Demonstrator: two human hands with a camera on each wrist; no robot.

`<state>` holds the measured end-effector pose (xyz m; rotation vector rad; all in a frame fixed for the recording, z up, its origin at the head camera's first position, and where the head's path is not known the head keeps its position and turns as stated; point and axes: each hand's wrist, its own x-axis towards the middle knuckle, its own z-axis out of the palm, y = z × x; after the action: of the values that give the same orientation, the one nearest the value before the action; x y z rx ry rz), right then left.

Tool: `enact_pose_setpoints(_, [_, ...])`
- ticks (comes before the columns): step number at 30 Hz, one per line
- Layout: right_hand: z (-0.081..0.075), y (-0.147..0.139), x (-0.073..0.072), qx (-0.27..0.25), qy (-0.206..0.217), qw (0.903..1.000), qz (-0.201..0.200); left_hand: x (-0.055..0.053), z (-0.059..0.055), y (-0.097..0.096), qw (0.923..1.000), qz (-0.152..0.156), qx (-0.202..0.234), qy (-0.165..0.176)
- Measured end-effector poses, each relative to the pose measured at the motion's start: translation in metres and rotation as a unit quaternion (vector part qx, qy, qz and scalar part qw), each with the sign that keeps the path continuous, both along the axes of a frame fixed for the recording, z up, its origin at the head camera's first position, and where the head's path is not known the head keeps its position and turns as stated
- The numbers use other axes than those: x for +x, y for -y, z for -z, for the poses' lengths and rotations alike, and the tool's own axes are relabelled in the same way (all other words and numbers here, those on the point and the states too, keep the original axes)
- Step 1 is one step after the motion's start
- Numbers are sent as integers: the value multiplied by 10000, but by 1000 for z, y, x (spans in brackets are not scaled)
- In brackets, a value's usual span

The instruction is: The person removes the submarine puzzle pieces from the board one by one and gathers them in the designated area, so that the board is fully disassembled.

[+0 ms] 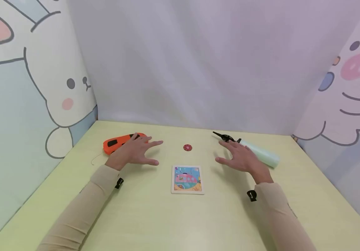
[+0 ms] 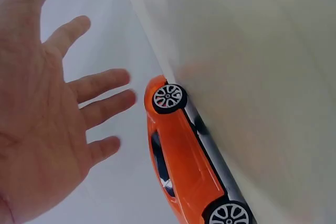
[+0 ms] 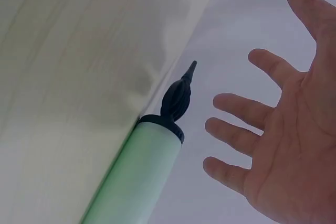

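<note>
My left hand [image 1: 136,150] hovers with spread fingers close to an orange toy car [image 1: 112,143], partly covering it in the head view. In the left wrist view the toy car [image 2: 181,156] shows its side and two wheels, apart from the fingers. On the other side, my right hand [image 1: 240,157] is held with fingers spread near a pale green hand pump [image 1: 262,154] with a black nozzle. The right wrist view shows the pump [image 3: 139,174] apart from the fingertips. Neither hand holds anything.
Between the hands lies a white-framed picture puzzle [image 1: 187,179] with a pink and blue design. Behind it is a small red round chip [image 1: 187,147]. A pale curtain [image 1: 192,69] hangs at the table's back edge, and cartoon-printed panels [image 1: 20,139] flank the table.
</note>
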<state>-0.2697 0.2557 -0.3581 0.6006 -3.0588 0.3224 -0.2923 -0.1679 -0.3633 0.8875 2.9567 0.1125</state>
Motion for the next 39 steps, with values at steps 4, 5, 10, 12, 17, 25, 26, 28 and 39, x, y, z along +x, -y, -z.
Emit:
enact_pose_setpoints(4, [0, 8, -3, -170, 169, 9993, -279, -1, -1, -3, 9997, 52, 67, 217])
enact_pose_setpoints(5, [-1, 10, -4, -242, 256, 9988, -348, -1, -3, -4, 9997, 82, 86, 221])
enact_pose_setpoints(10, [-4, 21, -12, -418, 623, 9955, -576, -1, -9, -10, 9992, 144, 149, 342])
enact_pose_setpoints(12, [-4, 28, -16, -400, 636, 9951, -643, 0, -9, -13, 9989, 61, 104, 455])
enact_pose_setpoints(17, [-4, 43, -22, -470, 518, 9940, -846, 1, -4, -23, 9973, -22, -134, 716])
enact_pose_setpoints(25, [-2, 62, -22, -738, 654, 9882, -1171, 4, -7, -45, 9968, 75, -243, 759])
enact_pose_setpoints(26, [-2, 63, -22, -777, 703, 9876, -1173, 4, -7, -48, 9967, 86, -264, 766])
enact_pose_setpoints(28, [-3, 65, -21, -871, 777, 9858, -1204, 5, -6, -55, 9963, 108, -294, 806])
enact_pose_setpoints(39, [-3, 85, -22, -934, 1015, 9777, -1586, 11, -1, -71, 9890, 129, -347, 1432])
